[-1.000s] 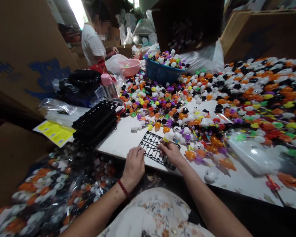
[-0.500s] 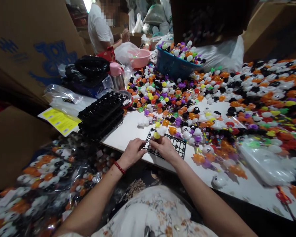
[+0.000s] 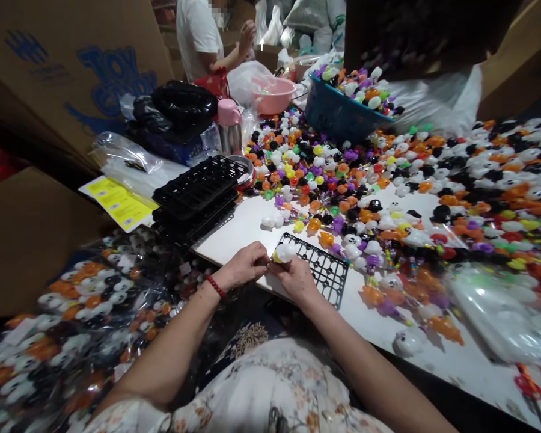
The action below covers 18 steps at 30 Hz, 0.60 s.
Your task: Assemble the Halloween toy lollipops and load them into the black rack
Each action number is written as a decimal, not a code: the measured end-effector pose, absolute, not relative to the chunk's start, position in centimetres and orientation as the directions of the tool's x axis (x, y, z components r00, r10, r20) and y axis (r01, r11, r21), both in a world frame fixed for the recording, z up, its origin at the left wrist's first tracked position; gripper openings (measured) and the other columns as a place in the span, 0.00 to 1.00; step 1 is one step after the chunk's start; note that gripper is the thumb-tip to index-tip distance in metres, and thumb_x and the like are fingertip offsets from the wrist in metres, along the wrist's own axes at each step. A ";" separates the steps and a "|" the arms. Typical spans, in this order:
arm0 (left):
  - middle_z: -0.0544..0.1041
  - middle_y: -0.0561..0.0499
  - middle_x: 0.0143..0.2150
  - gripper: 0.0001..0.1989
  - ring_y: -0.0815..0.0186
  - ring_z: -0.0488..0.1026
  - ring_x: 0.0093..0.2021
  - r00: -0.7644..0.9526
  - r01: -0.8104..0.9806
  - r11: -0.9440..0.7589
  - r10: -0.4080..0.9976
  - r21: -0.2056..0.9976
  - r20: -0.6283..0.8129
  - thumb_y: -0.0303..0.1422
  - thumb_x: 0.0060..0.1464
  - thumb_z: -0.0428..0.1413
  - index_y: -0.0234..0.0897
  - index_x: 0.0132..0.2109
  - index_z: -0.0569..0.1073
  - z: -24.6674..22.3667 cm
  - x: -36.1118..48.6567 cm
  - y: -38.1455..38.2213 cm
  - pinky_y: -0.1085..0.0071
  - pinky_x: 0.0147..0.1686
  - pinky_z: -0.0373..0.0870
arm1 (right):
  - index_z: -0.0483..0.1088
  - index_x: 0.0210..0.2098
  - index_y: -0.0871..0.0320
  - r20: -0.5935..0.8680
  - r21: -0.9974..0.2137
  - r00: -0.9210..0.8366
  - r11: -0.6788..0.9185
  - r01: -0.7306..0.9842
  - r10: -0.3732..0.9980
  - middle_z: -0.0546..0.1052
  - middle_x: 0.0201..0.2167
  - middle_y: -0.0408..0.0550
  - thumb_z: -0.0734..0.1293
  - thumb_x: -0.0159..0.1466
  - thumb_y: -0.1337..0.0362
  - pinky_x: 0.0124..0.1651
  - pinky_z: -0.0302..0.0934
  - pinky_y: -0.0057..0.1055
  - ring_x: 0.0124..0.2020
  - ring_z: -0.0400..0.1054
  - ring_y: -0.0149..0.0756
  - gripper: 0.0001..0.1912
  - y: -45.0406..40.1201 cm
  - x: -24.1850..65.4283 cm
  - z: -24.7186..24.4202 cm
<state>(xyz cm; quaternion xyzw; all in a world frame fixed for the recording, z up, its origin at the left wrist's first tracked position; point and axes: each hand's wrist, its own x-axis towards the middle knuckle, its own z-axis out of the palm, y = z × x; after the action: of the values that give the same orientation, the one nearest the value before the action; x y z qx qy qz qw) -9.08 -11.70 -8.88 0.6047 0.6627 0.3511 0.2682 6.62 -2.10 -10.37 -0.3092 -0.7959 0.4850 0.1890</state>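
My left hand [image 3: 244, 266] and my right hand [image 3: 296, 278] meet at the near left corner of a black grid tray [image 3: 321, 269] lying on the white table [image 3: 243, 231]. Between the fingertips of both hands sits a small white toy with a yellow base [image 3: 283, 252], held over that corner. A red bead bracelet [image 3: 215, 285] circles my left wrist. Just beyond the tray lies a spread of small toys [image 3: 342, 198] in orange, white, black, purple and yellow.
A stack of black grid trays [image 3: 196, 195] stands to the left. Behind are a pink-lidded flask [image 3: 229, 126], a pink bowl [image 3: 275, 95] and a blue basket of toys [image 3: 338, 111]. Bagged toys [image 3: 72, 325] fill the lower left. A person in white [image 3: 202, 36] sits at the back.
The view has shifted, sliding the scene rightward and downward. My right hand has brought the white and yellow toy to the tray's left corner, and my left hand has closed in onto it.
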 end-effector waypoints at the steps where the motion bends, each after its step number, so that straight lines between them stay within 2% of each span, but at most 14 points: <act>1: 0.68 0.52 0.36 0.02 0.68 0.65 0.35 -0.132 0.609 0.020 0.988 0.793 0.076 0.28 0.52 0.57 0.35 0.32 0.71 -9.0 -9.1 -11.7 0.73 0.35 0.62 | 0.73 0.30 0.58 0.025 -0.873 -0.742 0.376 0.311 0.670 0.77 0.28 0.47 0.66 0.58 0.59 0.34 0.61 0.31 0.31 0.70 0.39 0.08 -2.2 6.5 -10.2; 4: 0.68 0.52 0.36 0.01 0.69 0.65 0.34 -0.139 0.591 0.025 0.988 0.807 0.071 0.28 0.52 0.57 0.35 0.33 0.72 -9.0 -9.1 -11.6 0.73 0.34 0.62 | 0.73 0.31 0.58 0.070 -0.855 -0.753 0.428 0.293 0.654 0.78 0.29 0.48 0.66 0.59 0.61 0.35 0.61 0.31 0.31 0.71 0.39 0.08 -2.3 6.3 -10.0; 13: 0.69 0.52 0.37 0.06 0.70 0.65 0.33 -0.138 0.561 0.040 0.989 0.827 0.046 0.24 0.47 0.56 0.35 0.34 0.71 -9.0 -9.2 -11.7 0.74 0.32 0.62 | 0.73 0.34 0.58 0.059 -0.861 -0.761 0.419 0.289 0.646 0.78 0.30 0.47 0.66 0.61 0.61 0.36 0.61 0.30 0.31 0.71 0.38 0.08 -1.9 6.2 -10.4; 18: 0.70 0.52 0.36 0.05 0.68 0.65 0.34 -0.157 0.609 0.020 0.983 0.793 0.096 0.24 0.49 0.54 0.36 0.35 0.71 -9.3 -9.1 -11.7 0.73 0.35 0.63 | 0.73 0.36 0.58 0.123 -0.768 -0.800 0.567 0.298 0.587 0.78 0.32 0.49 0.67 0.62 0.62 0.37 0.60 0.31 0.34 0.71 0.40 0.07 -2.0 6.0 -9.8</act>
<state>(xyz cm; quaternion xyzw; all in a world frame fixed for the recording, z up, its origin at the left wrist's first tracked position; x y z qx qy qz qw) -9.10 -11.72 -9.27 0.5969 0.6668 0.3659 0.2555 5.95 -2.01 -9.82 -0.2558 -0.8655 0.3885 0.1860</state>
